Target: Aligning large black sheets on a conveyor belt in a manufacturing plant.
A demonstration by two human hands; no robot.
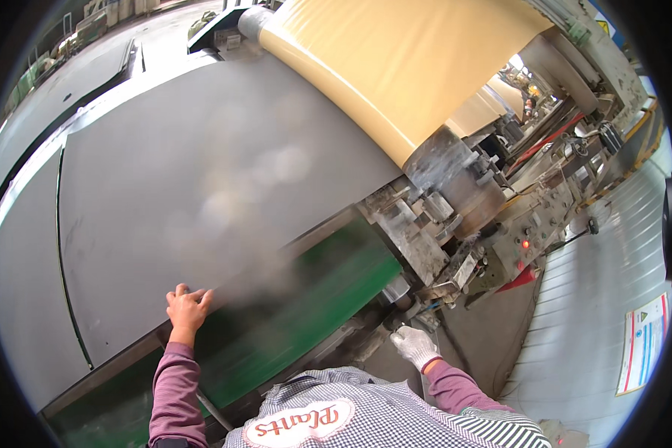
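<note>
A large grey sheet (142,201) lies flat across the left and middle, with pale blurred smears over its centre. My bare left hand (187,308) is at the sheet's near edge, its bent fingers apart and touching the surface. Below that edge runs a green belt (306,321). My right hand (415,346), in a white knit glove, is closed beside the machine's near corner, right of the belt. What it holds, if anything, is hidden. Beyond the sheet, a wide roller wrapped in yellow-tan material (403,60) spans the machine.
A second grey sheet (22,276) lies at left, past a narrow dark gap. Metal blocks and bearings (418,224) crowd the roller's near end. A control panel (526,243) with a lit red lamp stands at right, before a pale corrugated wall (575,328) bearing a notice (642,343).
</note>
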